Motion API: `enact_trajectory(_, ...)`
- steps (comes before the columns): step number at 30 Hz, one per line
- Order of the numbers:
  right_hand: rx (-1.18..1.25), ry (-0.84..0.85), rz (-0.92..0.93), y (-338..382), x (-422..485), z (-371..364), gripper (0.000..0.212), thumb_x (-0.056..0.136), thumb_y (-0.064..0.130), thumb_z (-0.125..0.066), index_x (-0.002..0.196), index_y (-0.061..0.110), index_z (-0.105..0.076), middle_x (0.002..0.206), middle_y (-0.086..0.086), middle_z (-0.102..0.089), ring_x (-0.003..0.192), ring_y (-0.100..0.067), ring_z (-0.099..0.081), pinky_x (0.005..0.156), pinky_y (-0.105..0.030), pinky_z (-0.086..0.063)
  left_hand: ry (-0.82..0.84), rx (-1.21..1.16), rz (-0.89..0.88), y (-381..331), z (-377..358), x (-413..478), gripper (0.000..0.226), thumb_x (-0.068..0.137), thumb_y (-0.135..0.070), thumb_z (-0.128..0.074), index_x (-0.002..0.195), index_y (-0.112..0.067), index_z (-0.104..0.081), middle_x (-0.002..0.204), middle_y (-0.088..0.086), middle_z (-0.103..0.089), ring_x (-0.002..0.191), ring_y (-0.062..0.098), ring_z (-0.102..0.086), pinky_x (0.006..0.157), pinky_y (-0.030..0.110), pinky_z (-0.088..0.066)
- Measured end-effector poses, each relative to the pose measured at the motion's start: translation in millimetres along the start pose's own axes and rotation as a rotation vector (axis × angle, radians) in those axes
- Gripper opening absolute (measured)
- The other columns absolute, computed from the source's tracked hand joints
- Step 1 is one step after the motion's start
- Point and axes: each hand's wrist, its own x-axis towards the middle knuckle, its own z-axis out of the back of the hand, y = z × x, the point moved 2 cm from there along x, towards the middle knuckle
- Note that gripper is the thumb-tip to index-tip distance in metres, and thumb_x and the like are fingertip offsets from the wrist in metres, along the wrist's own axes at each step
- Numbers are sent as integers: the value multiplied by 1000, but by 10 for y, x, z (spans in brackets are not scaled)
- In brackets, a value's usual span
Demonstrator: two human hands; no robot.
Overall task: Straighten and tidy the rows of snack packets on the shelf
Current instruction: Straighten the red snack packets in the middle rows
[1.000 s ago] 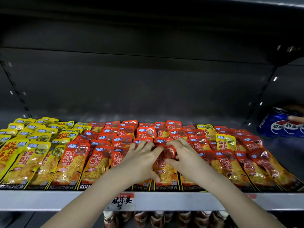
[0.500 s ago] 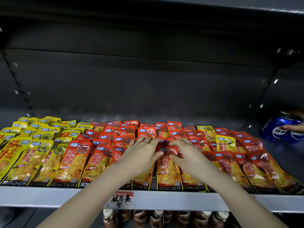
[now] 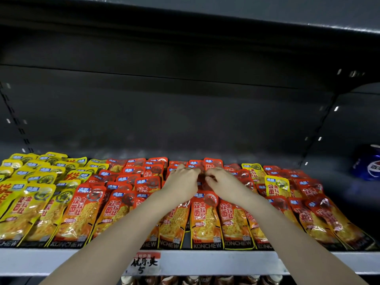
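Overlapping rows of flat snack packets cover the grey shelf: orange-red packets across the middle and right, yellow packets at the left. Two yellow packets lie among the red ones at the right. Both my hands reach into the middle rows, close together. My left hand and my right hand have curled fingers that pinch the top of a red packet between them, well behind the front row. The packet is mostly hidden by my fingers.
A blue Pepsi can stands at the far right of the shelf. A handwritten price tag sits on the shelf's front lip. Bottles show on the shelf below. The dark back wall rises behind the packets.
Both hands have moved from the front-row packet back to packets deeper on the shelf. The front packets now lie uncovered. A hand at the can has gone from view.
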Motion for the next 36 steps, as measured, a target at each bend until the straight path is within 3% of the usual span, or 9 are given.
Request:
enact_trajectory(5, 11, 19, -69, -18, 90, -28, 23, 101, 14, -38, 92, 12, -59, 81, 2, -55, 77, -16, -51, 49, -13, -28, -2, -53, 0, 61, -39, 130, 42, 91, 0, -40, 127, -13, -55, 127, 9, -57, 124, 29, -42, 99, 43, -42)
enact_trajectory(8, 83, 54, -124, -22, 162, 1, 23, 98, 11, -44, 91, 9, -66, 75, -3, -59, 66, -17, -53, 50, -21, -35, 37, -161, 40, 129, -51, 246, 35, 91, -1, -45, 117, -14, -64, 118, 8, -63, 113, 25, -55, 91, 40, -49)
enact_trajectory(9, 125, 69, -134, -21, 176, 9, 21, 96, 10, -47, 91, 9, -68, 76, -5, -62, 67, -18, -57, 52, -22, -40, 67, -180, 51, 137, -35, 273, 32, 92, -3, -46, 115, -14, -66, 117, 8, -64, 110, 24, -57, 91, 39, -50)
enact_trajectory(11, 224, 85, -159, -21, 201, 19, 20, 93, 6, -52, 98, 4, -71, 91, -12, -70, 85, -25, -66, 71, -32, -52, 113, -223, 52, 146, 0, 315, 30, 93, -4, -48, 113, -13, -68, 117, 6, -66, 109, 22, -60, 93, 36, -50)
enact_trajectory(14, 291, 87, -176, 15, 220, 46, 25, 89, -2, -54, 109, 1, -69, 108, -15, -69, 104, -29, -64, 92, -39, -49, 122, -290, 34, 145, 35, 345, 29, 91, 0, -51, 110, -10, -70, 113, 7, -68, 105, 20, -62, 93, 33, -50)
enact_trajectory(17, 275, 101, -181, 24, 255, 62, 29, 89, -4, -54, 114, 1, -67, 110, -15, -69, 104, -31, -63, 93, -40, -49, 104, -347, 47, 160, 24, 367, 27, 90, 2, -53, 108, -8, -70, 110, 9, -69, 104, 20, -63, 93, 32, -50)
enact_trajectory(23, 193, 81, -180, -31, 371, 75, 23, 90, 1, -55, 107, 1, -71, 98, -15, -69, 76, -18, -57, 79, -35, -51, 19, -385, 78, 145, 25, 425, 28, 89, 2, -52, 107, -9, -71, 107, 8, -70, 100, 20, -63, 86, 28, -51)
enact_trajectory(28, 118, 10, -148, -30, 444, 42, 24, 90, 3, -55, 107, 7, -71, 108, -9, -69, 99, -23, -63, 87, -34, -52, -20, -357, 83, 169, -9, 467, 34, 89, 2, -48, 114, -12, -67, 114, 7, -68, 108, 22, -61, 91, 32, -50)
enact_trajectory(36, 37, -42, -76, -40, 406, -9, 24, 92, 4, -51, 105, 8, -71, 103, -8, -69, 96, -21, -63, 81, -26, -48, 73, -263, 16, 193, -50, 465, 34, 95, -6, -45, 124, -14, -60, 123, 8, -63, 113, 23, -58, 96, 36, -48)
